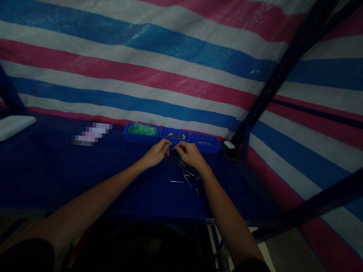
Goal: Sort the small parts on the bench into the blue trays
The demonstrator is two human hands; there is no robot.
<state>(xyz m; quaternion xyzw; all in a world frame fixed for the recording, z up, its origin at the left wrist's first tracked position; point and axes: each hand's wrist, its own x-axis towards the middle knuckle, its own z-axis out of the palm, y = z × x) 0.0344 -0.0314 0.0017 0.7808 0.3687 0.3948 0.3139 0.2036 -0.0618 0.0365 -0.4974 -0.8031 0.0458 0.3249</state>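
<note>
Above the blue table [143,192], my left hand [158,152] and my right hand [190,154] are close together, just in front of several blue bins. Between their pinched fingertips runs a thin metal rod [172,148]; what sits at its ends is hidden by the fingers. Below my right hand lies a loose pile of slim metal pieces [187,171], several with thicker ends. A single thin metal pin [177,181] rests apart from them, to the left.
A left bin [140,139] holds green pieces in clear plastic. Metal parts lie in the middle bin [168,137] and the right bin [206,148]. A white box-like object [7,128], a blurred-out item [92,134] and a dark phone-like slab [233,155] lie around. Blue frame posts [245,142] flank the table.
</note>
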